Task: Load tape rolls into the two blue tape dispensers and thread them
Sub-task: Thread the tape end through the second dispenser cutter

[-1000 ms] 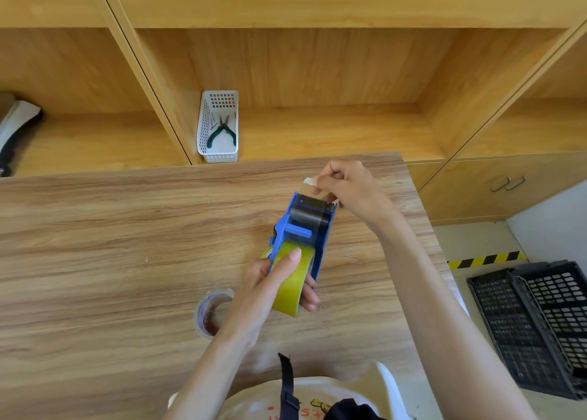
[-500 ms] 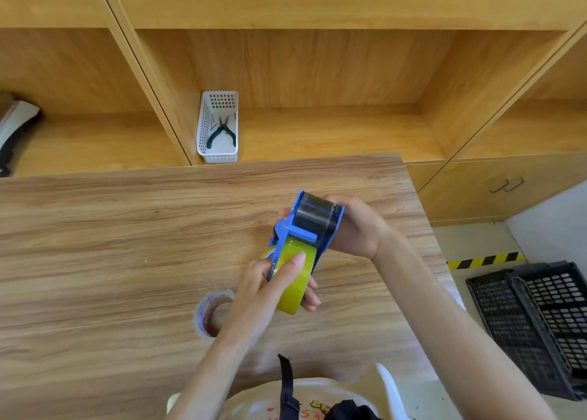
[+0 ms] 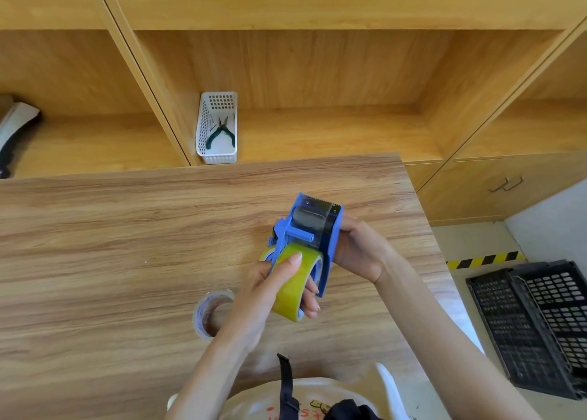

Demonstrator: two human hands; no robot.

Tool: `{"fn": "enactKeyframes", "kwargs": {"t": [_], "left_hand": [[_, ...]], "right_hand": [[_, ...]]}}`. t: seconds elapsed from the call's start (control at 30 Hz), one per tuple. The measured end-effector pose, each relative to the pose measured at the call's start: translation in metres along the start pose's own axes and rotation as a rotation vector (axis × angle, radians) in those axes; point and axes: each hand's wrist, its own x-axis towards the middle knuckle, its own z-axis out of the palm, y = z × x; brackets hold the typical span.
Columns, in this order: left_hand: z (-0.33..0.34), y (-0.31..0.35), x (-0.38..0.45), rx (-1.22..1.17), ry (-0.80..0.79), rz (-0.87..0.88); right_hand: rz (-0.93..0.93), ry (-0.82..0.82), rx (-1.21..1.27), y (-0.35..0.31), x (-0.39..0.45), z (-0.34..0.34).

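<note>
Glossily, yellow tape roll [image 3: 293,280], blue dispenser [image 3: 313,229].

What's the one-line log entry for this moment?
left hand: grips yellow tape roll | right hand: holds blue dispenser side | tape over roller to teeth | clear tape roll: on table, untouched

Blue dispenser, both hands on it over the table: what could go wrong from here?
1. The serrated blade at the far end of the blue dispenser is exposed, close to the right hand; a slip could nick fingers.
2. The left hand presses the yellow tape roll; easing off may let the tape slacken.
3. The clear tape roll lies beside the left wrist and could get knocked.
</note>
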Motion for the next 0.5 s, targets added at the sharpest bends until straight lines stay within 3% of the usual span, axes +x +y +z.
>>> {"fn": "enactKeyframes", "kwargs": {"t": [0.23, 0.5], "left_hand": [[0.0, -0.002, 0.0, -0.069, -0.022, -0.046], [-0.001, -0.009, 0.007, -0.164, -0.006, -0.118]], "right_hand": [[-0.19, 0.119, -0.172, 0.005, -0.007, -0.007], [-0.235, -0.066, -0.223, 0.024, -0.022, -0.001]]}}
